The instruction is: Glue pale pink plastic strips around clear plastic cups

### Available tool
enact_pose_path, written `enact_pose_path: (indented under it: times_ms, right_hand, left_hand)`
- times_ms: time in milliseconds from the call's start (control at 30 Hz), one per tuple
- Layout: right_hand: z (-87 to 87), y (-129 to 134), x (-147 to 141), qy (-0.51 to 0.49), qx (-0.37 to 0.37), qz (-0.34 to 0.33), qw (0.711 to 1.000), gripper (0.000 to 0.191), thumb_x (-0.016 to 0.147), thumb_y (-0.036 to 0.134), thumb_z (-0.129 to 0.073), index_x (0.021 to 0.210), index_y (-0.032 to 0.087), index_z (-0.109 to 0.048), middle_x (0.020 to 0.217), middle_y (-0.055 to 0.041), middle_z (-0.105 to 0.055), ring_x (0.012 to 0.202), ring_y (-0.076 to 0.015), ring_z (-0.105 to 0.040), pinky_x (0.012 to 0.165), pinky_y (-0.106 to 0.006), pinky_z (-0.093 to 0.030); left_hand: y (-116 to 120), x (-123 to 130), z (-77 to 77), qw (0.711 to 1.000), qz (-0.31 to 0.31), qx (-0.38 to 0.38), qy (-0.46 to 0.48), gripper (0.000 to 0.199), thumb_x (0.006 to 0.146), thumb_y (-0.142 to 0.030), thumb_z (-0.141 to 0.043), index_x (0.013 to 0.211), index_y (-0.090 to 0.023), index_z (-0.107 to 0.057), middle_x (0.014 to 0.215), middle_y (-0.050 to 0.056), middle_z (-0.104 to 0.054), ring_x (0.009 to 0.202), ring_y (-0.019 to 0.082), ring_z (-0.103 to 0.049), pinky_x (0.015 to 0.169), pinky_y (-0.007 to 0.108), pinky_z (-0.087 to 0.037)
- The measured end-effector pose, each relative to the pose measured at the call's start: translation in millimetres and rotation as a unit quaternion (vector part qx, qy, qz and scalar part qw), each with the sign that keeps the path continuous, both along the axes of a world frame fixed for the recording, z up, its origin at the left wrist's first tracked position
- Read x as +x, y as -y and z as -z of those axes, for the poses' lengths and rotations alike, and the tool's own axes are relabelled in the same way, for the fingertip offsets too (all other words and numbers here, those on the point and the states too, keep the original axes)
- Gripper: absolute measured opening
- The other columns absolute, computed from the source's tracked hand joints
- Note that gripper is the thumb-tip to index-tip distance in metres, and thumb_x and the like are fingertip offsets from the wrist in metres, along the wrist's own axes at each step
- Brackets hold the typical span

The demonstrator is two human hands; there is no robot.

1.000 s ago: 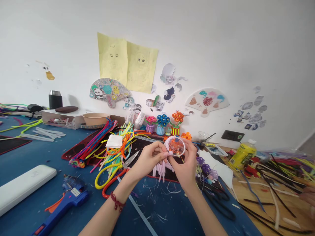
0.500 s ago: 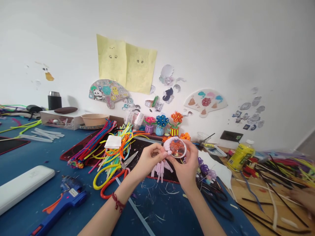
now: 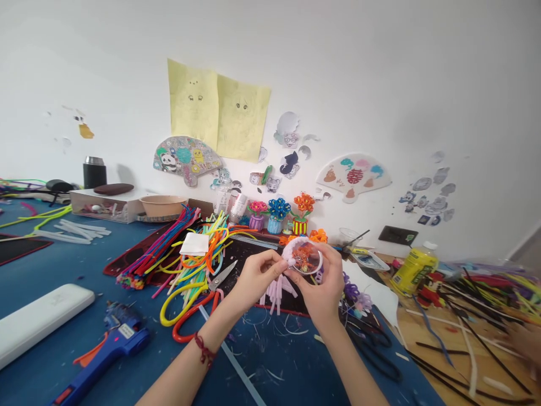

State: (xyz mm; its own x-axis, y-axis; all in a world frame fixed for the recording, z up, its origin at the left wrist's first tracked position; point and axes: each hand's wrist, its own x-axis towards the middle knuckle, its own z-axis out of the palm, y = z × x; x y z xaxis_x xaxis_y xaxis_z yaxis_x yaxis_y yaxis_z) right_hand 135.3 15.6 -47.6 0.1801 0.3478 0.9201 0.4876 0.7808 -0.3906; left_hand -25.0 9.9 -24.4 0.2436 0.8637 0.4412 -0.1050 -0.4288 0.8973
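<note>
My right hand (image 3: 323, 279) wraps round the side of a small clear plastic cup (image 3: 320, 264), its round mouth facing me. A fuzzy pale-pink pipe cleaner (image 3: 291, 249) covers the cup's left side. My left hand (image 3: 264, 273) pinches this pipe cleaner at the cup's lower left edge with thumb and fingertips. Orange flowers behind show through the clear cup. Just below the hands lie cut pale-pink pipe cleaner pieces (image 3: 275, 293) on a dark mat. Scissors (image 3: 220, 277) with a yellow and red handle rest left of my left hand, blades apart.
A blue glue gun (image 3: 118, 344) and a white case (image 3: 46, 321) lie on the left. Bundled pipe cleaners (image 3: 163, 242) are behind the scissors. Potted pipe cleaner flowers (image 3: 278, 217) stand by the wall. A yellow bottle (image 3: 416, 268) is on the right, near another person's blurred hand (image 3: 524, 341).
Both hands and the cup have shifted very slightly to the right. The grip on the cup and the pink pipe cleaner stays the same.
</note>
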Motion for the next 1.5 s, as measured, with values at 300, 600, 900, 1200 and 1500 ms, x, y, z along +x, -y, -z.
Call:
enact_pose_path:
  times_ms: [300, 600, 900, 1200, 1500]
  right_hand:
    - [-2.7, 2, 2, 0.002, 0.023, 0.027, 0.999, 0.063, 0.070, 0.042, -0.085, 0.120, 0.023, -0.052, 0.114, -0.0097, -0.054, 0.111, -0.0293, -0.055, 0.095, -0.051, -0.048]
    - [-1.3, 1, 1, 0.006, 0.019, 0.036, 0.999, 0.066, 0.067, 0.048, -0.085, 0.118, 0.023, -0.051, 0.113, -0.0095, -0.053, 0.109, -0.0294, -0.056, 0.091, -0.050, -0.050]
    - [-1.8, 0, 2, -0.004, 0.004, 0.033, 0.999, 0.063, 0.068, 0.046, -0.084, 0.116, 0.023, -0.051, 0.112, -0.0093, -0.053, 0.108, -0.0287, -0.056, 0.092, -0.051, -0.050]
    - [0.7, -1, -1, -0.086, -0.117, -0.089, 0.985, 0.071, 0.067, 0.042, -0.084, 0.123, 0.025, -0.043, 0.123, -0.0106, -0.051, 0.104, -0.0241, -0.060, 0.090, -0.042, -0.053]
    - [18.5, -23, -41, -0.027, -0.232, -0.178, 0.956, 0.061, 0.077, 0.039, -0.075, 0.126, 0.026, -0.041, 0.119, -0.0096, -0.057, 0.102, -0.0222, -0.065, 0.088, -0.041, -0.056]
  left_hand:
    - [5, 0, -5.1, 0.999, 0.007, 0.013, -0.031, 0.041, 0.084, -0.052, -0.062, 0.065, -0.016, -0.056, 0.061, -0.006, -0.041, 0.058, 0.010, -0.032, 0.054, 0.022, -0.026]
    - [4, 0, -5.4, 0.999, 0.024, 0.013, -0.038, 0.043, 0.086, -0.054, -0.058, 0.065, -0.017, -0.052, 0.061, -0.006, -0.038, 0.057, 0.010, -0.029, 0.052, 0.022, -0.023]
    - [6, -2, -8.6, 0.998, 0.052, 0.013, -0.036, 0.043, 0.082, -0.057, -0.062, 0.070, -0.016, -0.059, 0.065, -0.004, -0.046, 0.063, 0.012, -0.037, 0.057, 0.023, -0.030]
    - [6, -10, -12.0, 0.997, 0.074, -0.028, -0.006, 0.045, 0.083, -0.055, -0.063, 0.065, -0.014, -0.062, 0.055, -0.003, -0.048, 0.052, 0.009, -0.036, 0.051, 0.023, -0.024]
    - [-8, -29, -11.5, 0.981, 0.031, -0.075, 0.174, 0.042, 0.078, -0.057, -0.070, 0.073, -0.016, -0.058, 0.049, -0.010, -0.033, 0.044, 0.005, -0.026, 0.045, 0.020, -0.022]
